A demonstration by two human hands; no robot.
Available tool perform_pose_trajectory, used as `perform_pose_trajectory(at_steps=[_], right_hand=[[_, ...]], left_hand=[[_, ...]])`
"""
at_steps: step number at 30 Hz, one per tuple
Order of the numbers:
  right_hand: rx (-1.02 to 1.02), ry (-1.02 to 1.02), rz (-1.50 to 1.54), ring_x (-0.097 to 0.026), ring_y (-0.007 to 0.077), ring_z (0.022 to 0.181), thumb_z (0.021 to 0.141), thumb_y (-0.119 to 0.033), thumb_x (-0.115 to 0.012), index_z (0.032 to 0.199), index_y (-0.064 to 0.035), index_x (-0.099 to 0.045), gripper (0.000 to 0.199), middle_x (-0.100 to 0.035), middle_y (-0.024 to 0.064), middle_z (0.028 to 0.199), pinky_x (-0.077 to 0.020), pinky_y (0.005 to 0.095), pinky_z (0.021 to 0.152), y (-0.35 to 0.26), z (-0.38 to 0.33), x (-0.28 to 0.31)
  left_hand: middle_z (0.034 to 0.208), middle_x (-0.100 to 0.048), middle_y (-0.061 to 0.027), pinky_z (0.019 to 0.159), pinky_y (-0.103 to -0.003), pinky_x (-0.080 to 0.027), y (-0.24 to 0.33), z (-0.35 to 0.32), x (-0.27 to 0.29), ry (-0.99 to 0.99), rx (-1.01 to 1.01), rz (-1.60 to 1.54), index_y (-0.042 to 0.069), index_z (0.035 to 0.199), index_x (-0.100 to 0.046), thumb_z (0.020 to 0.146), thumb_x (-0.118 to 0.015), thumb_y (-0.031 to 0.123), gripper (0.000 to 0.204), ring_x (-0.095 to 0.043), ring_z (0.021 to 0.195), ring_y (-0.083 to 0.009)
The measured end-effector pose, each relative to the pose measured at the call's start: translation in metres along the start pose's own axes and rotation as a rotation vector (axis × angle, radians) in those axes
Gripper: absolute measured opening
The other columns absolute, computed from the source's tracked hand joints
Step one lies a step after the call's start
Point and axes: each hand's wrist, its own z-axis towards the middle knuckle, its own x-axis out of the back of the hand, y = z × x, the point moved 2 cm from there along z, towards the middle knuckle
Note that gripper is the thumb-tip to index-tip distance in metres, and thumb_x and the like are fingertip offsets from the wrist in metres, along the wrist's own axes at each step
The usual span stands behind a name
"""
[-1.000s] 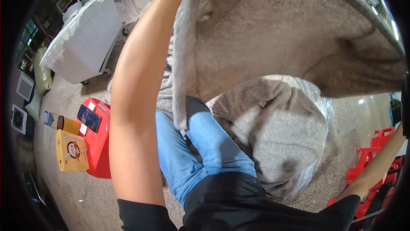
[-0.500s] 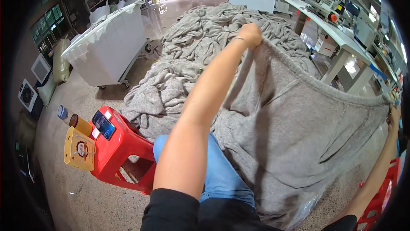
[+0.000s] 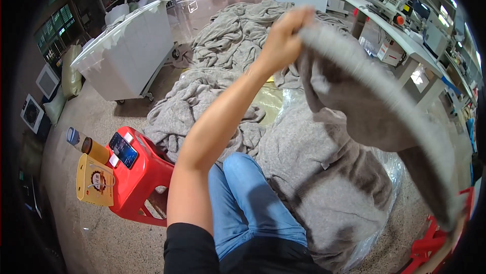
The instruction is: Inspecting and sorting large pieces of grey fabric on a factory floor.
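Note:
A large grey fuzzy cloth (image 3: pixel 329 79) with a thick hemmed edge is stretched between my two hands, its lower part swung up off the floor and blurred. My left hand (image 3: pixel 284 38), held high over the pile, is closed on one end of that edge. At the far right, my right hand (image 3: pixel 458 216) is low and smeared by motion, with the other end of the edge running into it. Below the raised cloth, more of the same grey cloth (image 3: pixel 324 172) lies in front of my knees on clear plastic sheeting (image 3: pixel 395 170), with a small white tag showing.
A big heap of grey cloth (image 3: pixel 233 36) spreads ahead. To the left stand a white wheeled bin (image 3: pixel 126 51) and a red stool (image 3: pixel 139 185) carrying a phone (image 3: pixel 123 150), bottles and a yellow bag (image 3: pixel 94 180). Sewing machines sit on a table (image 3: pixel 400 38) at right, above another red stool (image 3: pixel 430 243).
The cloth has lifted and swung off the cloth beneath, uncovering plastic sheeting and a tag. My left hand rose slightly and moved left; my right hand dropped lower.

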Motion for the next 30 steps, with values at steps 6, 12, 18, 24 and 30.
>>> perform_pose_trajectory(at_steps=[6,12,18,24,30], right_hand=[[-0.767,-0.737,0.008,-0.045,0.0085,0.045,0.07,-0.019,-0.07,0.071,-0.0056,-0.066,0.014,-0.056,-0.0028,0.058,-0.0341,0.026,0.04,-0.131,-0.063,-0.318],[-0.629,-1.045,-0.126,-0.044,0.0065,0.041,0.081,-0.023,-0.065,0.09,-0.0042,-0.07,0.021,-0.067,0.0014,0.066,-0.0348,0.0224,0.038,-0.154,-0.061,-0.447],[-0.527,-1.073,-0.024,-0.05,0.0067,0.043,0.085,-0.028,-0.058,0.089,-0.0017,-0.069,0.029,-0.066,0.0061,0.063,-0.037,0.0237,0.037,-0.212,-0.053,-0.53],[-0.16,-1.111,0.048,-0.051,0.0073,0.05,0.086,-0.028,-0.058,0.087,-0.0024,-0.069,0.028,-0.066,0.0033,0.062,-0.0406,0.025,0.047,-0.249,-0.067,-0.582],[-0.16,-1.089,0.094,-0.054,0.0069,0.054,0.088,-0.026,-0.056,0.089,-0.0029,-0.068,0.026,-0.066,0.0038,0.062,-0.0426,0.0238,0.053,-0.301,-0.056,-0.608]], left_hand=[[0.108,-0.06,-0.0154,0.087,-0.038,-0.045,-0.028,-0.256,0.05,-0.826,0.662,0.228,0.005,0.106,-0.062,0.065,-0.052,-0.008,0.045,-0.057,0.101,-0.031],[0.102,-0.063,-0.0145,0.085,-0.04,-0.047,-0.047,-0.348,0.087,-0.909,1.061,0.332,0.007,0.094,-0.066,0.074,-0.062,0.021,0.025,-0.06,0.097,-0.0318],[0.136,-0.04,-0.0168,0.099,-0.052,-0.033,-0.063,-0.375,0.206,-0.058,0.995,1.438,0.014,0.089,-0.069,0.074,-0.066,0.029,0.021,-0.034,0.129,-0.0327],[0.145,-0.027,-0.0132,0.105,-0.06,-0.017,-0.059,-0.394,0.273,-0.383,1.272,1.562,0.011,0.113,-0.056,0.073,-0.066,0.016,0.041,-0.013,0.138,-0.0324],[0.149,-0.018,-0.0117,0.097,-0.062,-0.029,-0.062,-0.38,0.25,-0.323,1.056,1.348,0.016,0.117,-0.049,0.072,-0.065,0.009,0.049,-0.016,0.136,-0.0361]])
